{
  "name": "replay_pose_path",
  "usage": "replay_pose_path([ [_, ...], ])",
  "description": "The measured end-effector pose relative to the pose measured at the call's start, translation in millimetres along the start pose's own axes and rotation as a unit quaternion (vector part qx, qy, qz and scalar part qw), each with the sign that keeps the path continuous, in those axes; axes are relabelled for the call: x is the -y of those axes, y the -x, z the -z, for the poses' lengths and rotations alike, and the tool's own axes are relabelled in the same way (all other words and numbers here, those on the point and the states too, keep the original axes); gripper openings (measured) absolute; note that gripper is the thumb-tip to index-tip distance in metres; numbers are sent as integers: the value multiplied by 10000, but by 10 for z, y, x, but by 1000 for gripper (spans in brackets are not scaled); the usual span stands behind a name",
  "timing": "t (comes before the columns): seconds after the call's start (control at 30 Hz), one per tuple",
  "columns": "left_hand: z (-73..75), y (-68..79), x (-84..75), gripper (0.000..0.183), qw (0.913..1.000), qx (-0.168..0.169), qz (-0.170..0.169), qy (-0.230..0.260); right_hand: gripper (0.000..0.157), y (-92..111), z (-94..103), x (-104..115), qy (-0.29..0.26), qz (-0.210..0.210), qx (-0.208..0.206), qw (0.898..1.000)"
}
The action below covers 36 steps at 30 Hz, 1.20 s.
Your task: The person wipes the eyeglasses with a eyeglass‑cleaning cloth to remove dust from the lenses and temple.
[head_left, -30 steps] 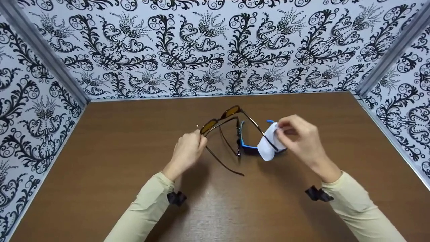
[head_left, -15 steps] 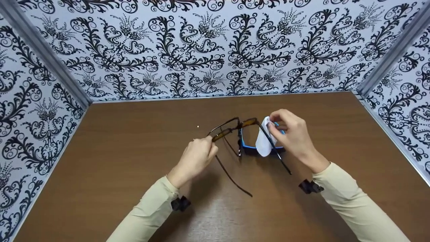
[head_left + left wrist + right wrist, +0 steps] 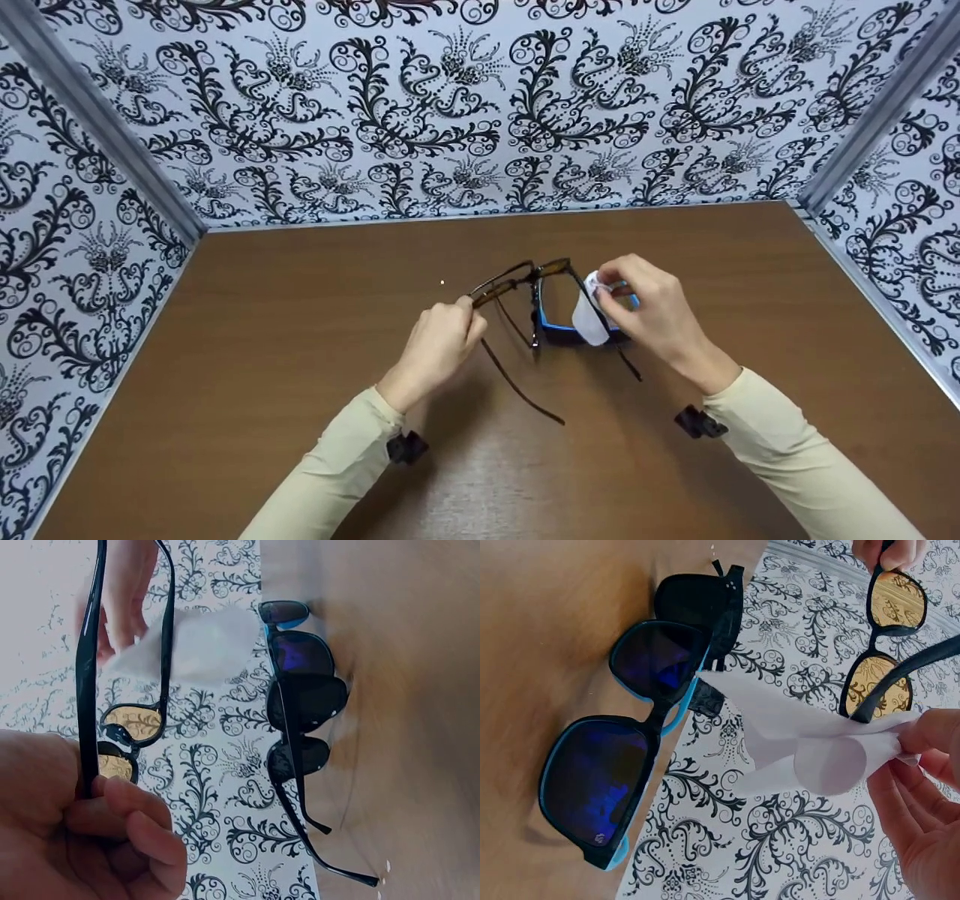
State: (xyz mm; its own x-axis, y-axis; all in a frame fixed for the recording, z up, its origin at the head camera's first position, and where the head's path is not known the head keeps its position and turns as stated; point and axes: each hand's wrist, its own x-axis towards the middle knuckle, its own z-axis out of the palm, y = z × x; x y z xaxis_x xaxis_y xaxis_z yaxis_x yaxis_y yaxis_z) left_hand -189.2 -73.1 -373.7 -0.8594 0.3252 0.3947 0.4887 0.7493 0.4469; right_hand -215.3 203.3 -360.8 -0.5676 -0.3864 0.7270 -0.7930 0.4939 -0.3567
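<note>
We see the left grip (image 3: 439, 345) narrow, holding glossy dark-framed glasses with 2 amber lenses (image 3: 877, 679) by 1 end of their front, the rest reaching toward the right grip (image 3: 660, 307). That grip is narrow too, pinching a thin white cloth (image 3: 589, 319) just to its left; we cannot tell if cloth and glasses touch. Between the grips, on the brown wooden surface (image 3: 300, 360), we find black dark-lensed sunglasses (image 3: 306, 701) nearer the left and blue-trimmed black sunglasses (image 3: 600, 772) nearer the right.

Unfolded, dark-framed, amber-lensed sunglasses (image 3: 896, 611) tilt in the left hand (image 3: 444, 337) above the table (image 3: 300, 375), between its side edges; the right hand (image 3: 652, 304) pinches a white cloth (image 3: 829, 765).
</note>
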Motion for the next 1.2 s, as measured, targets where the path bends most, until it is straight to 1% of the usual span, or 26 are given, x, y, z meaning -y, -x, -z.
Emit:
replay_pose_path([
  [0.2,28,-41,117,21,9995,-55,319,43,24,63,59,49,-197,220,96,9995],
  [0.33,50,-68,187,22,9981,-41,621,-4,27,73,96,109,-297,359,219,9987],
  [0.47,81,-87,235,23,9966,-91,817,-59,25,64,134,168,-408,265,344,9982],
  [0.6,113,-95,293,23,9948,-118,1008,-114,23,70,178,227,-527,132,320,9980],
  [0.77,130,-95,372,25,9923,-14,1206,-275,23,75,228,348,-594,272,214,9976],
  [0.83,131,-90,388,26,9916,32,1257,-317,24,70,229,396,-592,360,210,9974],
  [0.93,133,-80,381,27,9906,91,1325,-311,24,65,192,441,-686,423,323,9962],
  [1.07,134,-66,336,26,9920,113,1230,-273,28,74,118,437,-866,526,570,9932],
  [1.2,145,-47,298,25,9931,89,1141,-271,30,89,66,404,-1086,455,717,9905],
])
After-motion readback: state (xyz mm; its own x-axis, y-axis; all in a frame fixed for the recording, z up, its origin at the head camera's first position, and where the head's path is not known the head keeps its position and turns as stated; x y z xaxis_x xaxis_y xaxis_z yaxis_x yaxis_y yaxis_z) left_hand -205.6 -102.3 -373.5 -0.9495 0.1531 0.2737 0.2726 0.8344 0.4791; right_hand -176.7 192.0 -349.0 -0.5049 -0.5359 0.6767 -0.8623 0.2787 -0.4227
